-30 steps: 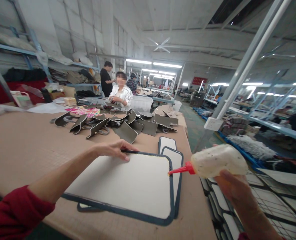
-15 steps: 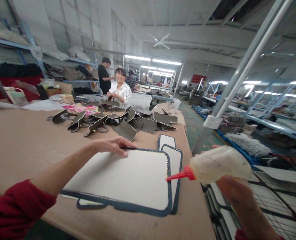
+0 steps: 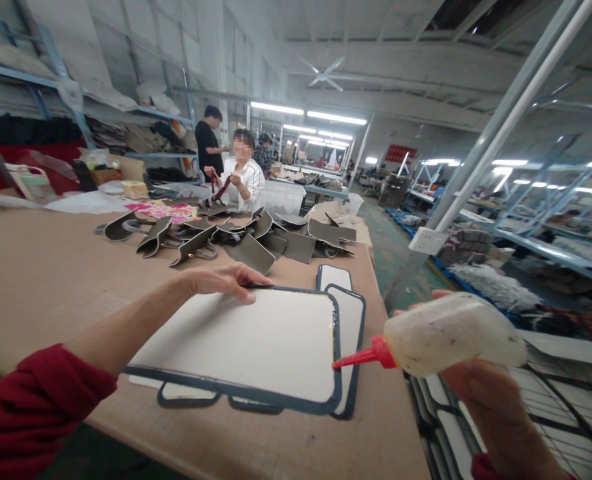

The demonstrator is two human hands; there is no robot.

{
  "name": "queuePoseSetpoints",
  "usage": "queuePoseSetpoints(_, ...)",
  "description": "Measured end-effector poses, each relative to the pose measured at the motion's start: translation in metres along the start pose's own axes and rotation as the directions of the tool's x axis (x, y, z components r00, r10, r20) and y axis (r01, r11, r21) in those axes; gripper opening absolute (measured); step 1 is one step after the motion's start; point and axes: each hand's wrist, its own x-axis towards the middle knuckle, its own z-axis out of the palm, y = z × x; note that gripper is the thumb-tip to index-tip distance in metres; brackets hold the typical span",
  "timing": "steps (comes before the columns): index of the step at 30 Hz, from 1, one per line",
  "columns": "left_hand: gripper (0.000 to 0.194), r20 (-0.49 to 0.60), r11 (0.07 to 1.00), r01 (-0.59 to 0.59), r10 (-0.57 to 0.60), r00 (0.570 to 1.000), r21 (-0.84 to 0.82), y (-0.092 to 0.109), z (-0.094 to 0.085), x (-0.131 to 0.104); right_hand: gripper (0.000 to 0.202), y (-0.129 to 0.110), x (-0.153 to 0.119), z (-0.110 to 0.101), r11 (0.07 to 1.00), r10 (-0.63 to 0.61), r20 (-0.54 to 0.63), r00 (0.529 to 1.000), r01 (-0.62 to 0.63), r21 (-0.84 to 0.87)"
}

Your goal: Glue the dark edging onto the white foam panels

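A white panel with a dark blue border (image 3: 256, 340) lies over other bordered pieces near the table's front. My left hand (image 3: 226, 280) grips its far edge, thumb on the white face and fingers at the rim. In my right hand (image 3: 481, 380) is a cloudy squeeze bottle (image 3: 451, 332), tilted to the left. Its red nozzle (image 3: 363, 355) has its tip at the panel's right border, where a glossy line runs along the inner edge. A second bordered panel (image 3: 349, 333) and a smaller one (image 3: 335, 277) show beyond on the right.
Dark olive pieces with handles (image 3: 251, 240) are heaped across the brown table (image 3: 56, 267). A person in white (image 3: 246, 179) works behind them with a dark red strap. A metal post (image 3: 451, 200) and a wire rack with panels (image 3: 566, 393) stand right.
The bottle's tip has moved slightly down along the panel's right border. The panel's near edge sits higher, showing more of the pieces beneath. The person in white has raised a red strap.
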Motion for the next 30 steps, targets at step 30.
queuePoseSetpoints(30, 0.062, -0.235, 0.977, -0.026, -0.026, 0.972, -0.213, -0.037, 0.006, 0.007, 0.078, 0.016, -0.043, 0.001, 0.989, -0.149, -0.312, 0.938, 0.144, -0.038)
